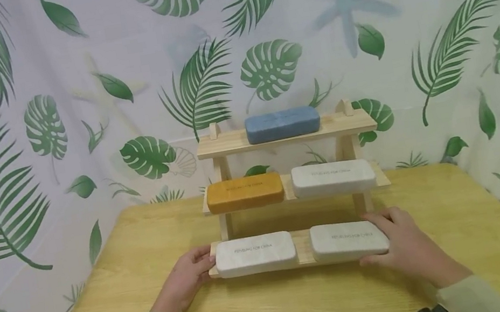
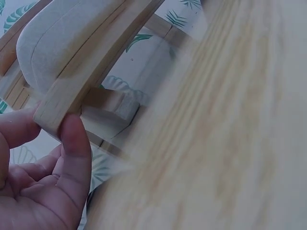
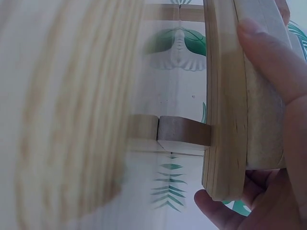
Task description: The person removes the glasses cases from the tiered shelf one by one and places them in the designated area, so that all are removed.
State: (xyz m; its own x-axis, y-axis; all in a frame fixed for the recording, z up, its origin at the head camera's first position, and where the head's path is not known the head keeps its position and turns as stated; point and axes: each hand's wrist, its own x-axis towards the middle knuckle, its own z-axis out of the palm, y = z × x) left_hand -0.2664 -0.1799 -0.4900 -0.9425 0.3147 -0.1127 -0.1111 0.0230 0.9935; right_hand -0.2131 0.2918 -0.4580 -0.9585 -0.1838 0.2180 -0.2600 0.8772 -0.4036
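Note:
A three-tier wooden display rack (image 1: 304, 248) holds several rounded glasses cases. At the left end of its lowest shelf, my left hand (image 1: 190, 274) pinches the board between thumb and fingers, seen closely in the left wrist view. My right hand (image 1: 406, 240) grips the right end of the lower right white glasses case (image 1: 349, 240). In the right wrist view its thumb (image 3: 268, 57) lies along the case's front, and a fingertip shows by the shelf end. Beside that case sits another white glasses case (image 1: 256, 254), close to my left hand.
An orange glasses case (image 1: 244, 193) and a white one (image 1: 333, 177) lie on the middle shelf, a blue one (image 1: 282, 124) on top. The rack stands on a wood-grain table (image 1: 145, 238) before a leaf-print cloth (image 1: 135, 114).

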